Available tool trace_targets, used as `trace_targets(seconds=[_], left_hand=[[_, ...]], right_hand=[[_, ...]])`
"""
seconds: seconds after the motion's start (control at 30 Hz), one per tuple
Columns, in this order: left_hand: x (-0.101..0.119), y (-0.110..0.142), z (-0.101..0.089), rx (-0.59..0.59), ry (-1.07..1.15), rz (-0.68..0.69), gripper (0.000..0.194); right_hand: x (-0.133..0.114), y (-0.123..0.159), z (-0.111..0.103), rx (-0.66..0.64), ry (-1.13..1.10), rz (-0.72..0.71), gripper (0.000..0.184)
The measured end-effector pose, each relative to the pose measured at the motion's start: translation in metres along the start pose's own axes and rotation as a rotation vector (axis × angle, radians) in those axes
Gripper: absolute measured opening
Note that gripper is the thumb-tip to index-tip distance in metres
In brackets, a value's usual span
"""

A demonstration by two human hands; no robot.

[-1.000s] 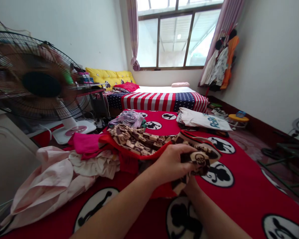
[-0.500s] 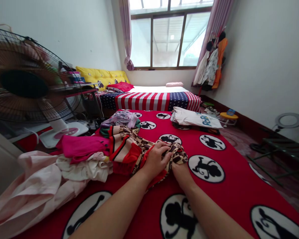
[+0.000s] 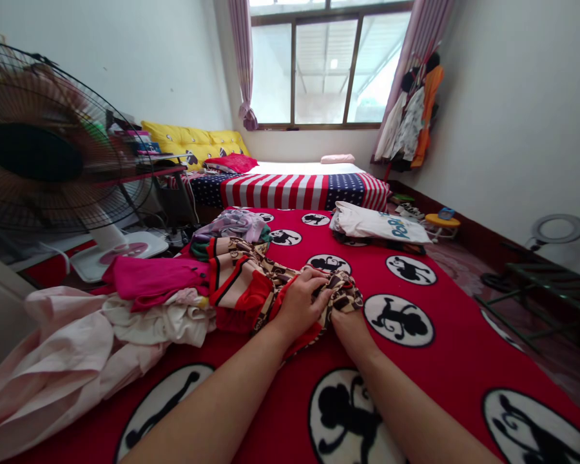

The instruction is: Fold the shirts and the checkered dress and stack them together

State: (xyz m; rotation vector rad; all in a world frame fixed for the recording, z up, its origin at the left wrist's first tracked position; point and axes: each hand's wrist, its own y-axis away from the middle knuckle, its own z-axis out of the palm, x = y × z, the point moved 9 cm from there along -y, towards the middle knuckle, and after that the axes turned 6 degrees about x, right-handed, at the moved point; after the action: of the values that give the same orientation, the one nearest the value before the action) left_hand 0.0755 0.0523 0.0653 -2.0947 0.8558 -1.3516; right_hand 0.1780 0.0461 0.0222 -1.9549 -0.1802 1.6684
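Note:
A brown-and-cream patterned garment with red and black trim (image 3: 241, 290) lies bunched on a red blanket (image 3: 464, 367). My left hand (image 3: 302, 304) sits on top of its gathered edge, fingers closed on the cloth. My right hand (image 3: 348, 327) pinches the same fabric close by, its fingertips tucked under the fold. To the left lie a magenta cloth (image 3: 154, 277), a white ruffled garment (image 3: 159, 322) and a pale pink cloth (image 3: 53, 348). A lilac garment (image 3: 232, 225) rests further ahead.
A folded white printed shirt (image 3: 379, 225) lies at the blanket's far end. Beyond it stands a bed with a stars-and-stripes cover (image 3: 280, 191). A standing fan (image 3: 33, 151) is at the left, and a low metal rack (image 3: 526, 290) at the right.
The garment has come down from a raised bunch to lie on the blanket, with both hands lower and further left. The view has also shifted slightly.

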Motion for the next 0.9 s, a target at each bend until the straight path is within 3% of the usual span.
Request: trace_targets(seconds=[0.2, 0.27, 0.37, 0.43, 0.53, 0.6, 0.67, 0.77, 0.83, 0.9], left_hand=[[0.0, 0.001, 0.002, -0.019, -0.034, -0.009, 0.016], [0.002, -0.002, 0.004, -0.101, -0.085, -0.011, 0.019], [0.013, -0.008, 0.003, -0.339, -0.153, -0.001, 0.025], [0.019, -0.013, -0.01, -0.441, -0.201, -0.015, 0.035], [0.016, -0.021, -0.04, -0.484, -0.321, -0.085, 0.054], [0.007, -0.018, -0.049, -0.556, -0.372, -0.129, 0.068], [-0.005, -0.009, -0.046, -0.65, -0.384, -0.165, 0.079], [-0.021, 0.003, -0.031, -0.714, -0.39, -0.18, 0.083], [-0.025, 0.006, -0.021, -0.685, -0.433, -0.157, 0.076], [-0.023, 0.005, -0.015, -0.621, -0.471, -0.13, 0.062]], right_hand=[[-0.002, 0.001, 0.007, -0.077, -0.091, 0.072, 0.032], [-0.001, 0.0, 0.006, -0.091, -0.109, 0.136, 0.032], [0.009, -0.003, -0.002, -0.118, -0.221, 0.361, 0.031], [0.016, -0.009, -0.021, -0.045, -0.344, 0.491, 0.031], [0.034, -0.023, -0.077, 0.282, -0.474, 0.59, 0.027], [0.046, -0.031, -0.117, 0.504, -0.483, 0.57, 0.023], [0.052, -0.039, -0.146, 0.625, -0.456, 0.502, 0.021], [0.055, -0.045, -0.168, 0.684, -0.387, 0.397, 0.026], [0.052, -0.045, -0.177, 0.721, -0.339, 0.322, 0.03], [0.035, -0.046, -0.182, 0.704, -0.12, 0.181, 0.036]])
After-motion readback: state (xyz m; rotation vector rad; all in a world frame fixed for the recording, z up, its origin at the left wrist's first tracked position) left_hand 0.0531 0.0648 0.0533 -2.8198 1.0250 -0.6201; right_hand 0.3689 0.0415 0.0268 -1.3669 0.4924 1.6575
